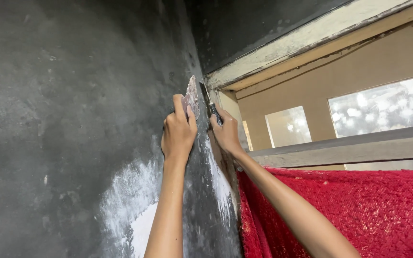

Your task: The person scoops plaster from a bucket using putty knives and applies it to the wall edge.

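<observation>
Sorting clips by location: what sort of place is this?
Likely a room under repair: a dark wall with white filler patches, a window frame and a red cloth.

The surface I work against is a dark grey, rough wall [63, 105], running up to a pale window frame [283, 45] at its corner. White filler patches [135, 200] are smeared low on it, with another streak [218, 177] along the edge by the frame. A red fuzzy cloth [350, 205] hangs over the window's wooden rail [340, 148].
</observation>
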